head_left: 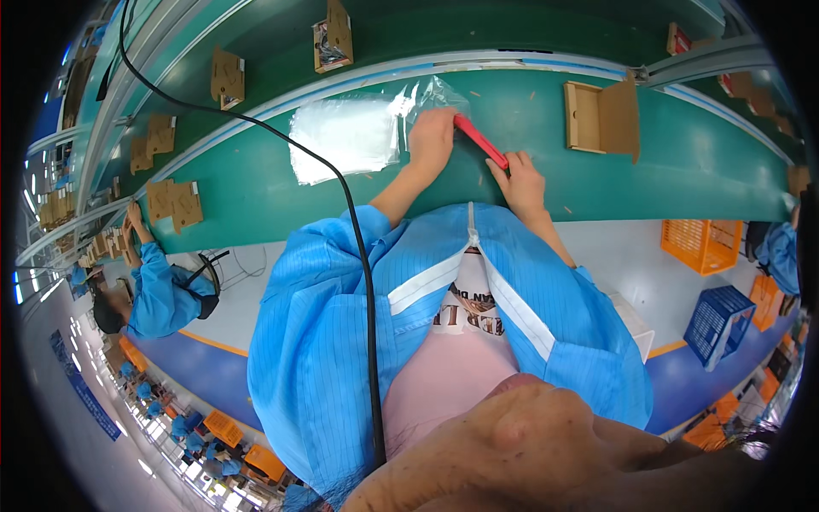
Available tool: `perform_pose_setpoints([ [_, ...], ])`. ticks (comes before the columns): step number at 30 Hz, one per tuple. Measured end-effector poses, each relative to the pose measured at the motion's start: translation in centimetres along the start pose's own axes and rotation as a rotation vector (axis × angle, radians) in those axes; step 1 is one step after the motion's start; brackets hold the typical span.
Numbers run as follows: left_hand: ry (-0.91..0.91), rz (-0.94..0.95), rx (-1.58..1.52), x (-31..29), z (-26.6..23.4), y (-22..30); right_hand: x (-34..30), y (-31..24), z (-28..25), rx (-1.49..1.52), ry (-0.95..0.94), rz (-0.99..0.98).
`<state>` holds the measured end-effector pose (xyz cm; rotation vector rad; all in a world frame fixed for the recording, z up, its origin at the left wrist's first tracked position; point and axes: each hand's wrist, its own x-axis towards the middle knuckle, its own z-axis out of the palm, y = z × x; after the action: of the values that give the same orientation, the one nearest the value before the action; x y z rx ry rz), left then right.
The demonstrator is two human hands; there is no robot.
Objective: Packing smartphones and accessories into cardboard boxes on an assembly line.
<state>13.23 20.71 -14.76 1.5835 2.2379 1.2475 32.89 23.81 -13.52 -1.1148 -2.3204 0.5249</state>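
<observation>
Both my hands are over the green work surface (682,183), at the two ends of a slim red box (480,141). The fingers of my left hand (432,141) curl closed at its upper end. At the lower end, my right hand (522,183) pinches it between thumb and fingers. Just beyond my left fingertips lies a crumpled clear plastic bag (437,92); whether those fingers also grip it I cannot tell. A flat stack of clear plastic bags (337,141) rests to the left of my left hand.
An open cardboard box (583,119) sits right of my hands. More boxes (333,38) stand beyond the rail. A black cable (345,192) hangs across the view. Orange (701,243) and blue crates (719,324) stand at right. A co-worker (162,290) works at left.
</observation>
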Motion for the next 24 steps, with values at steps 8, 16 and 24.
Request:
perform_pose_setpoints([
  [8, -0.157, 0.456, -0.016, -1.9, -2.0, 5.2, 0.6, 0.3, -0.1, 1.291, -0.425, 0.92],
  [16, -0.203, 0.72, -0.105, 0.1, -1.9, 10.5, 0.9, 1.2, -0.6, 1.952, -0.196, 1.112],
  [24, -0.366, -0.703, -0.71, -0.9, -2.4, 6.8, 2.6, 1.4, -2.3, 1.753, -0.238, 0.959],
])
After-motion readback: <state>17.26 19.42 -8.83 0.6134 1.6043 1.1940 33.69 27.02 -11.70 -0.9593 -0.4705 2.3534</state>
